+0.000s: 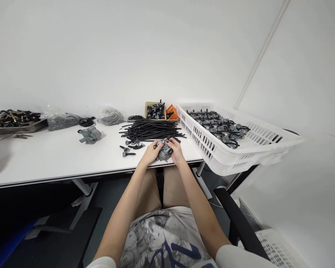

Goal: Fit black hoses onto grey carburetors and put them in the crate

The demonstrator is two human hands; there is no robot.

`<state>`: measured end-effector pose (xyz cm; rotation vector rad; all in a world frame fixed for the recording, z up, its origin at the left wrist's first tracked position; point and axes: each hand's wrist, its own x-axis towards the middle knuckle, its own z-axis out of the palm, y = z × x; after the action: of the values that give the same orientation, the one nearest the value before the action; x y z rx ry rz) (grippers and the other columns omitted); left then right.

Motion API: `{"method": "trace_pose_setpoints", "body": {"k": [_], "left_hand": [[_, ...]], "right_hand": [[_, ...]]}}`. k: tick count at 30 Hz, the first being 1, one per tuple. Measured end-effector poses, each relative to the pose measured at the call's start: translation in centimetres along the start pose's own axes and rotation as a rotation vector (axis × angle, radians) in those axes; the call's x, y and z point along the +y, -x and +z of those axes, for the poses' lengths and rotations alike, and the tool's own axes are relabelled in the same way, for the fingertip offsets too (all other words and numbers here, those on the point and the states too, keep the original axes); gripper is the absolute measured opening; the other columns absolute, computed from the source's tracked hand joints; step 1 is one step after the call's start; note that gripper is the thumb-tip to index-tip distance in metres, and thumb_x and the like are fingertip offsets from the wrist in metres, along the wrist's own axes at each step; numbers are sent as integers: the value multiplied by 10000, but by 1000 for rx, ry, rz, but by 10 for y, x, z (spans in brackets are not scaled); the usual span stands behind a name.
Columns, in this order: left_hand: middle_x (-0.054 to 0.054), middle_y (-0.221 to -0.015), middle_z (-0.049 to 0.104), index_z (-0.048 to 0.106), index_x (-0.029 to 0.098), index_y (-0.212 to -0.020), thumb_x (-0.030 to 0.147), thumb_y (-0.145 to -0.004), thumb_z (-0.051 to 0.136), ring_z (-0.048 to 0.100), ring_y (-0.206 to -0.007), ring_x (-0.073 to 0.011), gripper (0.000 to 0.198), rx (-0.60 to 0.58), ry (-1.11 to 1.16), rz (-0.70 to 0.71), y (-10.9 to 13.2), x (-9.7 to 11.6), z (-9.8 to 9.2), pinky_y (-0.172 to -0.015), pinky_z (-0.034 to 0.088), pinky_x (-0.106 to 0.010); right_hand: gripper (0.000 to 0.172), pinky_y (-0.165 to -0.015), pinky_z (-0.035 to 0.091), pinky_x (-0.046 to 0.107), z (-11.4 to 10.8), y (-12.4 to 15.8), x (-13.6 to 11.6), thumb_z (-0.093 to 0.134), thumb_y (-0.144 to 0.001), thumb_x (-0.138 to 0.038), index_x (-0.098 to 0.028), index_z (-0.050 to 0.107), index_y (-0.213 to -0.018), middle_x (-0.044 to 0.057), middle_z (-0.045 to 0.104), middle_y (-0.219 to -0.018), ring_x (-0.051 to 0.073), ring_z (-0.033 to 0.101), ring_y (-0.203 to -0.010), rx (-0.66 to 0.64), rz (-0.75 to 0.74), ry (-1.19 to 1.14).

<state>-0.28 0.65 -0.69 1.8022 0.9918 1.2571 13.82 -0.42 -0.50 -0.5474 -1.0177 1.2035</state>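
A grey metal carburetor (164, 152) is held at the table's front edge between both hands. My left hand (150, 153) grips its left side, the thumb close to the top. My right hand (176, 152) is closed round its right side, with the fingertips of both hands nearly meeting above it. What the fingertips pinch there is too small to make out. Just beyond the hands lies a pile of black rubber hoses (152, 129). Left of my left hand are several small grey fittings with short black tubes (126, 152).
A white plastic basket (226, 163) of carburetors stands to the right. Farther left sits another carburetor (89, 135). Along the wall are a beige bin (146, 110), an orange bin (171, 111), plastic bags of small parts (110, 115) and a metal tray (19, 129).
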Motion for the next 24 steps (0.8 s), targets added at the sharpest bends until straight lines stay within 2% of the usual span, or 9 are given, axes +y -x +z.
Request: {"method": "trace_pose_setpoints", "body": {"k": [24], "left_hand": [[-78, -1087, 711, 668, 182, -1069, 525, -889, 517, 622, -1036, -228, 416, 2, -17, 4, -1, 0, 0, -959, 444, -332]], "right_hand": [[238, -774, 479, 286, -1, 0, 0, 797, -648, -365, -224, 675, -796, -13, 692, -815, 161, 619, -775, 8, 3, 15]]}}
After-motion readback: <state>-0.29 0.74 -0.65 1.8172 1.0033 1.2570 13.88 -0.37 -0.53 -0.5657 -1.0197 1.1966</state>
